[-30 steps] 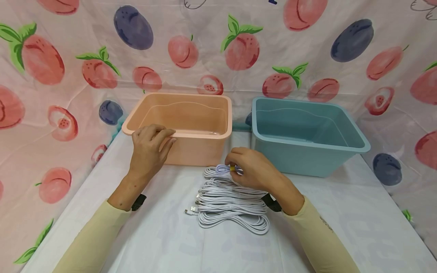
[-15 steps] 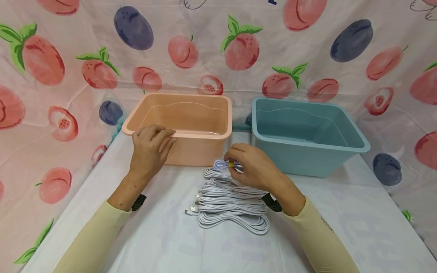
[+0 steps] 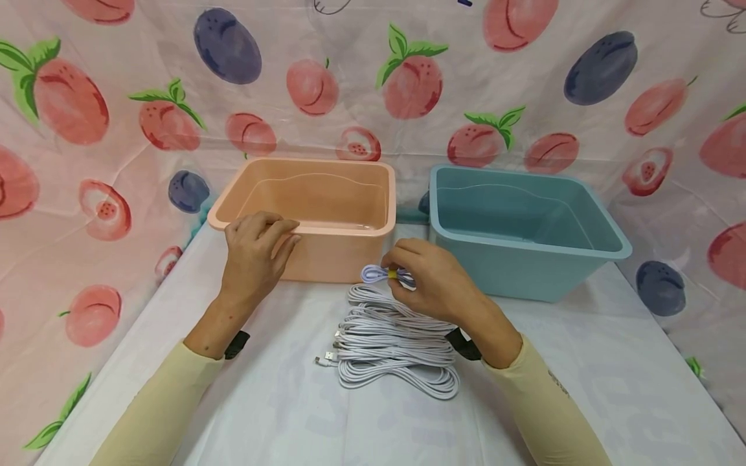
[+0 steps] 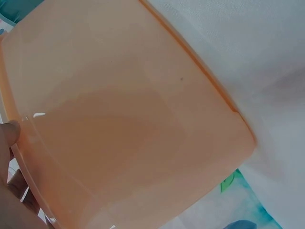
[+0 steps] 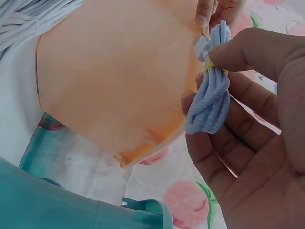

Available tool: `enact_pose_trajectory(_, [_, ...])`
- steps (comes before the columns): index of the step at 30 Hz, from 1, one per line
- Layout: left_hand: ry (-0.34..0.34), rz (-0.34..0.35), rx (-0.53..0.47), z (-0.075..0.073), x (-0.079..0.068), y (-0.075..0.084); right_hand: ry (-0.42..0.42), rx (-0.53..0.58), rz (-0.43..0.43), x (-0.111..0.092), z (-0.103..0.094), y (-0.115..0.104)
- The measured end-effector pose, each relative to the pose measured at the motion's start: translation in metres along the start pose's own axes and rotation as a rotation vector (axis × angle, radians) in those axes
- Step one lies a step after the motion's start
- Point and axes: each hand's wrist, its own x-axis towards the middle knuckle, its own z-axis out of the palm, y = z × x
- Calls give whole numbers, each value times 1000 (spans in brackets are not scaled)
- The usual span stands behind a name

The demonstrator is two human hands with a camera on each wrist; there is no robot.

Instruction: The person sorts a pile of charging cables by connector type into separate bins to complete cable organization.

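My right hand [image 3: 434, 278] pinches a coiled, pale lavender charging cable [image 5: 208, 98] with a yellow tie round its middle. In the right wrist view the thumb presses on the tie, and a white plug [image 5: 202, 46] sticks out beside it. Just below, a pile of bundled white cables [image 3: 396, 343] lies on the table, some plugs showing at its left side. My left hand [image 3: 253, 259] grips the near rim of an orange bin [image 3: 332, 255], thumb outside and fingers over the edge. The left wrist view is mostly filled by the bin's wall.
A teal bin [image 3: 501, 268] stands right of the orange one, with a narrow gap between them. Both bins sit at the back of the white-covered table [image 3: 291, 401], before a fruit-printed cloth [image 3: 361, 77].
My right hand has risen a little, away from the white cable pile toward the bins, carrying the lavender cable. My left hand stays on the orange rim.
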Motion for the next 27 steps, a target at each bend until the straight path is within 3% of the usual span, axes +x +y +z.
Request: enact_pose_trajectory(27, [3, -1, 2, 0, 0, 0, 131, 48, -23, 9, -8, -3])
